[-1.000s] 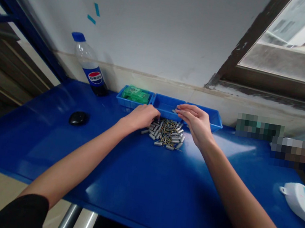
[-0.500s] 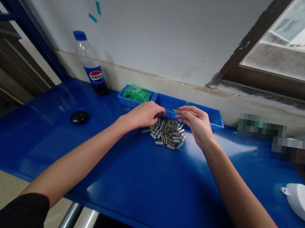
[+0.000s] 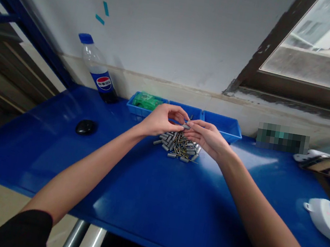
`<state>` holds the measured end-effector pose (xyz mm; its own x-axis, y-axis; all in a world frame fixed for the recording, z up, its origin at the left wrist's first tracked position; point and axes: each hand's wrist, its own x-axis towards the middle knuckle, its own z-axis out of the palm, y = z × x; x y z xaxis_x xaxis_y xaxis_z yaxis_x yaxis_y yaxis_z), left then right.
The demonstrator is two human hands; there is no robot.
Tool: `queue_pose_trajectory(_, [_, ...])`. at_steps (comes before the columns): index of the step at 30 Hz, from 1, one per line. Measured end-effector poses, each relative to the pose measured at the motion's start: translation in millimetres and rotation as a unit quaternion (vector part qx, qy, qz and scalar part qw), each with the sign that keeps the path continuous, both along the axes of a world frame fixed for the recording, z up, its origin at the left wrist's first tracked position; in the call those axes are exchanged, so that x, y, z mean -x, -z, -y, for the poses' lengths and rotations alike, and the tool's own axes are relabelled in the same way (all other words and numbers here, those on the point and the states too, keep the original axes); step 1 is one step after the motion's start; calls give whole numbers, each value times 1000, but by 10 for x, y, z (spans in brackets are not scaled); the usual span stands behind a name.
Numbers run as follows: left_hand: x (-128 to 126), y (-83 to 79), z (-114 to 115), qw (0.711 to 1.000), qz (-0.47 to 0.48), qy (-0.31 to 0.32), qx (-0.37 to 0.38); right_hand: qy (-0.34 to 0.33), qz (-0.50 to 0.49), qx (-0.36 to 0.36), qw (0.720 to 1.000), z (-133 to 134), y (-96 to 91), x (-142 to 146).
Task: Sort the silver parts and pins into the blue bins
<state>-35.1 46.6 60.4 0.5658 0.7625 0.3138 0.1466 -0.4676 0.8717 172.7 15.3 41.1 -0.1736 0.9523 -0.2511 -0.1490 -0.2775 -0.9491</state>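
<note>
My left grip [image 3: 162,119] pinches a small metal cylinder [image 3: 186,126] between thumb and fingers, above the pile of cylinders and screws [image 3: 179,146] on the blue counter [image 3: 140,203]. The fingertips of my right grip [image 3: 208,138] meet the same cylinder; whether they pinch it too, I cannot tell. Just behind my hands sit blue bins [image 3: 223,125], the leftmost holding a green packet [image 3: 147,101].

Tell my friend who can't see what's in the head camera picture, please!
A person's left hand and right hand meet over a pile of little metal parts, a small grey piece at their fingertips. Behind are joined blue trays, the left one holding something green. A blue-capped bottle stands farther left on the blue table.
</note>
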Motion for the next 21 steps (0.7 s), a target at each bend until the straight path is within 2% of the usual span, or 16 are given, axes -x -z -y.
queue_pose_trajectory(3, [-7,37,-14,1000,-16,-13,-7,-14,-9,-3,1000,-4,9,-27])
queue_pose_trajectory(7, [22,84,-60,995,-82,-43,-49,-16,22,-45,999,-8,45,-34])
queue_pose_trajectory(10, [96,96,-108,976,-187,-55,-93,24,51,-81,995,-32,96,-37])
queue_pose_trajectory(14, [194,97,-155,941,-314,-19,-122,65,39,-118,990,-72,138,-60])
queue_pose_trajectory(21, [183,155,-132,912,-391,-13,-122,61,54,-128,988,-62,102,-58])
